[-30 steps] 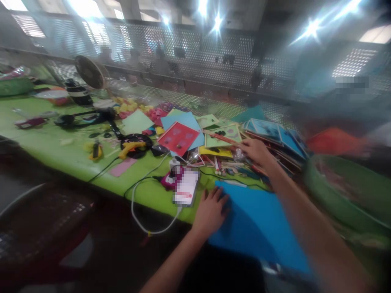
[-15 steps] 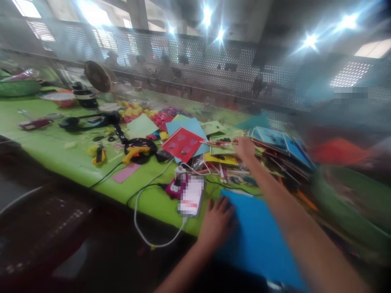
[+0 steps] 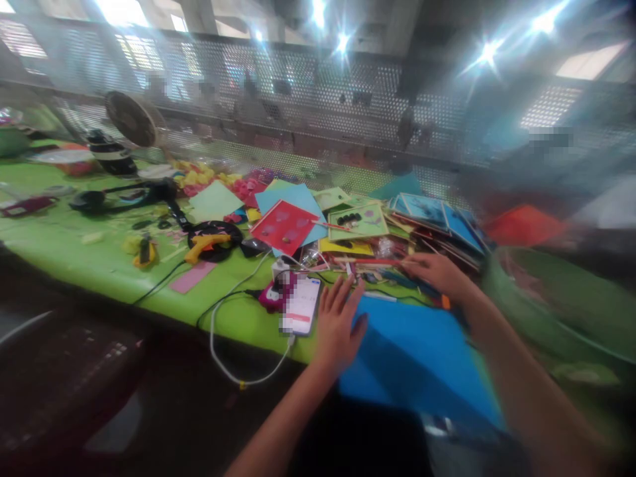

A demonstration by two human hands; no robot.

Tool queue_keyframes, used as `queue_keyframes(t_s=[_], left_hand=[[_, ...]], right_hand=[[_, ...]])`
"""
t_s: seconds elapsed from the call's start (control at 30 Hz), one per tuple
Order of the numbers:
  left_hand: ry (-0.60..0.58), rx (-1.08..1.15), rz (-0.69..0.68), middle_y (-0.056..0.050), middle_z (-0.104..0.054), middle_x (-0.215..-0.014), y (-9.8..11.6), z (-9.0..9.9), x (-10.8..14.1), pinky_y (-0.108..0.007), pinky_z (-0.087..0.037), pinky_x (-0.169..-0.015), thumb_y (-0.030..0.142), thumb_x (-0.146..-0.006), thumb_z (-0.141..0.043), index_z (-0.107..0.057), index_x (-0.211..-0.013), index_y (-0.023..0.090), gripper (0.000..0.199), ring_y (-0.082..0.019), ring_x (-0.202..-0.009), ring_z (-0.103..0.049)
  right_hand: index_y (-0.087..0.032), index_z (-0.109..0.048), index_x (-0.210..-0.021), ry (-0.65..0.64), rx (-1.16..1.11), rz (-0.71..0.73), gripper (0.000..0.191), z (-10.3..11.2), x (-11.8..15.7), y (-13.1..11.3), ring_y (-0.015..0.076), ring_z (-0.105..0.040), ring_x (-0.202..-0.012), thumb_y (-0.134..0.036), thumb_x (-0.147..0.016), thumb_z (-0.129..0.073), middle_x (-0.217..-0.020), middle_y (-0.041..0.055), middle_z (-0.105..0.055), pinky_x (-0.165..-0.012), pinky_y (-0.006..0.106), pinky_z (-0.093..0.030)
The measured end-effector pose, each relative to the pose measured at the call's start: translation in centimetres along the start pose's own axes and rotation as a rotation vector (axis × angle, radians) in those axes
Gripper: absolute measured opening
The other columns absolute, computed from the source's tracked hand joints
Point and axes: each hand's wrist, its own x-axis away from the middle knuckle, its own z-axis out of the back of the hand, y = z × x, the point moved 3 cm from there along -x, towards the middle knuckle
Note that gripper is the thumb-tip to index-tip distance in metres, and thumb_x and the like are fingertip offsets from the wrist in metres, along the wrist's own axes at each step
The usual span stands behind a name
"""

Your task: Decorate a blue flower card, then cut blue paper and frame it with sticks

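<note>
My left hand [image 3: 342, 320] is open, fingers spread, between the phone [image 3: 301, 306] and the blue sheet [image 3: 412, 358], over the sheet's left edge. At the sheet's far right side, my right hand [image 3: 437, 271] has its fingers pressed together at the heap of thin strips; what they hold, if anything, is too small to name. A red stick [image 3: 375, 262] lies just left of its fingertips. Behind the hands are a red card [image 3: 284, 227], a green framed card [image 3: 358, 220] with black dots, and a stack of blue pictures [image 3: 424, 211].
A yellow glue gun [image 3: 207, 245] and a yellow cutter [image 3: 145, 253] lie left on the green table [image 3: 109, 281]. A white cable [image 3: 213, 331] loops over the front edge. A green basket [image 3: 561, 305] stands right; a fan [image 3: 132, 119] stands behind left.
My right hand has moved from the green framed card down and right to the strips. My left hand has lifted its fingers and spread them. The view has shifted slightly right.
</note>
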Motion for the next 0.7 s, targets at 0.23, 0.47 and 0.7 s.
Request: queue_keyframes(t_s=[0.23, 0.47, 0.7], left_hand=[[-0.333, 0.106, 0.032, -0.008, -0.079, -0.108, 3.1, -1.5, -2.6, -0.04, -0.048, -0.1, 0.037, -0.107, -0.049, -0.075, -0.113, 0.023, 0.03, -0.026, -0.103, -0.071], [-0.472, 0.518, 0.202, 0.0, -0.067, -0.076, 5.3, -4.2, -0.1, -0.025, -0.037, -0.065, 0.043, -0.107, -0.041, -0.069, -0.091, 0.021, 0.039, -0.016, -0.069, -0.061], [-0.417, 0.664, 0.304, 0.001, -0.061, -0.069, 6.6, -5.0, 1.1, -0.026, -0.035, -0.064, 0.052, -0.102, -0.044, -0.062, -0.078, 0.019, 0.044, -0.015, -0.066, -0.054]], right_hand=[[-0.025, -0.083, -0.094, 0.028, -0.284, -0.123, 0.036, 1.7, 9.7, 1.0, 0.0258, -0.073, -0.088, -0.058, -0.082, -0.079, -0.094, 0.0062, -0.081, -0.078, 0.035, -0.056], [-0.023, -0.073, -0.08, 0.569, -0.915, -0.28, 0.04, -0.4, 12.8, 1.6, 0.0151, -0.061, -0.061, -0.059, -0.069, -0.088, -0.069, 0.0017, -0.069, -0.058, 0.029, -0.05], [-0.024, -0.068, -0.072, 0.557, -0.847, -0.278, 0.039, -5.2, 13.8, -1.4, 0.0155, -0.056, -0.057, -0.059, -0.073, -0.085, -0.06, 0.0, -0.063, -0.055, 0.03, -0.047]])
